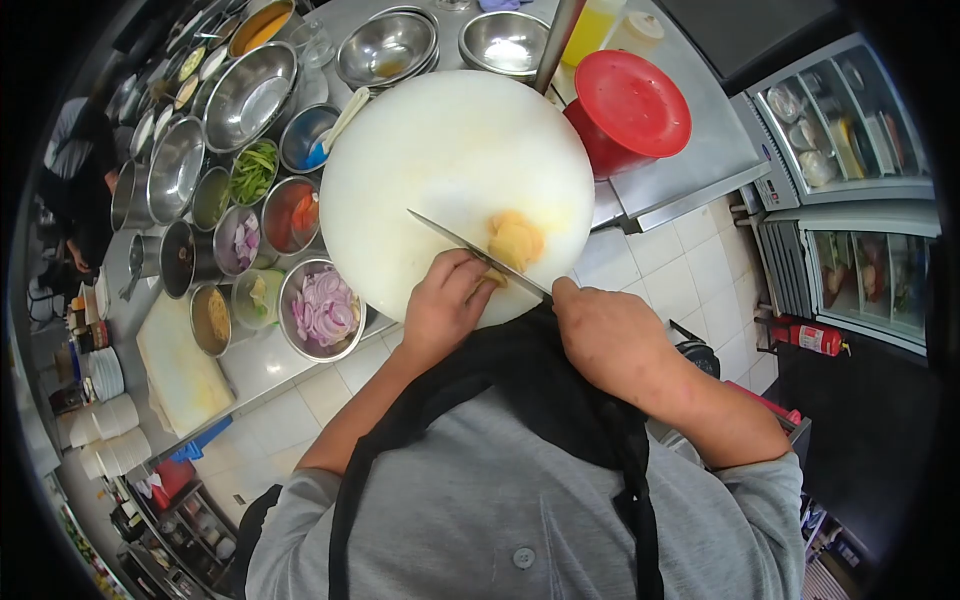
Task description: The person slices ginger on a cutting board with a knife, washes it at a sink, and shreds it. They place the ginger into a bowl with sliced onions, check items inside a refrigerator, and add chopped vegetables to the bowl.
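Note:
My right hand (612, 335) is closed round the handle of a kitchen knife (462, 241). The blade slants up and left across a round white chopping board (430, 140). Just past the blade lies a small pile of thin pale-yellow slices (516, 238), which look like ginger. My left hand (446, 300) is on the near side of the blade, its fingers bent and pressed on a small yellow piece of the same food (494, 277). Those fingertips are close to the knife, and they partly hide the piece.
Left of the board stand metal bowls of sliced red onion (325, 308), cut tomato (292, 213) and green strips (254, 171). A red lidded container (632, 104) is at the right. Further off are a glass-door fridge (845, 130) and a person (80, 180) in dark clothes.

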Demonstrator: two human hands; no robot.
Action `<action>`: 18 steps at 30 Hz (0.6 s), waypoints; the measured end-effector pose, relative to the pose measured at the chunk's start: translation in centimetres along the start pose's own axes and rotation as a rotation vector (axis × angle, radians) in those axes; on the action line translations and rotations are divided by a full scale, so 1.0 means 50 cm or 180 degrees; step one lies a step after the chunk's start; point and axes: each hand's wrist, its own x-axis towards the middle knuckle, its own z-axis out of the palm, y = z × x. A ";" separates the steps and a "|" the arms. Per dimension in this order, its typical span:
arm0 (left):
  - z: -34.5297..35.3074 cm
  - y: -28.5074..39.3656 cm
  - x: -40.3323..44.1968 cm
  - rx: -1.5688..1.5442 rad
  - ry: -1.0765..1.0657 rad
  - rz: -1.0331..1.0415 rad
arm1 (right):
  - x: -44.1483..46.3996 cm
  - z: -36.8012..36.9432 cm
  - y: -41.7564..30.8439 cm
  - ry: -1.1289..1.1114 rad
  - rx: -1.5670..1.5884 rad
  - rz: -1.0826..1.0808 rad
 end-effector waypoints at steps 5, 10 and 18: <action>0.002 -0.002 -0.001 0.0082 0.0032 0.0306 | 0.002 0.005 0.006 0.0042 0.0062 0.0070; -0.001 -0.005 -0.001 -0.0050 0.0017 0.0271 | -0.004 -0.004 0.007 0.0004 -0.0001 0.0087; 0.000 -0.015 0.000 -0.0144 0.0002 0.0357 | -0.082 -0.061 0.010 -0.0086 -0.0129 0.0026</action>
